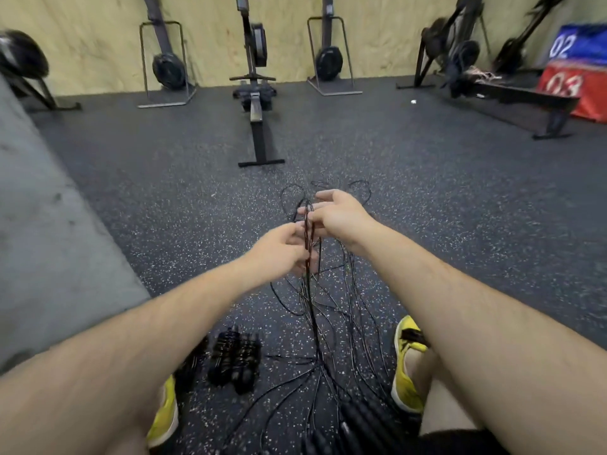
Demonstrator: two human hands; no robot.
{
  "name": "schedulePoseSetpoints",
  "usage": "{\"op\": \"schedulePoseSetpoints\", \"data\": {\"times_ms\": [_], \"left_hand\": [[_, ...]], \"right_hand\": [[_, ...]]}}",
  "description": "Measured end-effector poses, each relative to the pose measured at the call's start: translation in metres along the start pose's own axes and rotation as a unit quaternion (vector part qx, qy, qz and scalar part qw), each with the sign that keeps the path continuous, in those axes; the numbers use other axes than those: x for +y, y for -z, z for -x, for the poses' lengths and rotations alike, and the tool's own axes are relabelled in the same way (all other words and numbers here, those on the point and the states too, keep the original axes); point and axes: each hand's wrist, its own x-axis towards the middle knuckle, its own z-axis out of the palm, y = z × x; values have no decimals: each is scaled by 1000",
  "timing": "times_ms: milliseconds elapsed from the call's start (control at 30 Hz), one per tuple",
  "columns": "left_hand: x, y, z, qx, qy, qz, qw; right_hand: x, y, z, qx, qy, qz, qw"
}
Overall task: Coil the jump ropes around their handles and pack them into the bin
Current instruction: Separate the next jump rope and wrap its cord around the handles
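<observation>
Left hand point(282, 252) curled round the dark rope strands point(308, 224), raised over the floor point(164, 192). Right hand point(338, 218) pinches the same strands just above. Loose ropes point(345, 310) trail below; coiled bundles point(235, 362) lie beside the left shoe point(164, 412).

the left hand point(281, 249) is covering the lower part of the held rope point(308, 224), which is blurring into one dark streak, cord or handle not telling apart; the right hand point(338, 216) is smearing at the fingertips, grip unclear. forearms are hiding parts of the left shoe point(166, 418) and right shoe point(407, 372). the bottom edge is cutting off the loose handles point(358, 421), the right edge is cropping the red box point(571, 90), and the coiled ropes point(235, 362) are blurring past counting.
</observation>
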Motion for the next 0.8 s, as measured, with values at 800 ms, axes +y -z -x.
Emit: {"op": "schedulePoseSetpoints", "data": {"times_ms": [800], "left_hand": [[12, 25, -48, 102, 17, 191, 976]], "right_hand": [[3, -13, -4, -8, 84, 145, 986]]}}
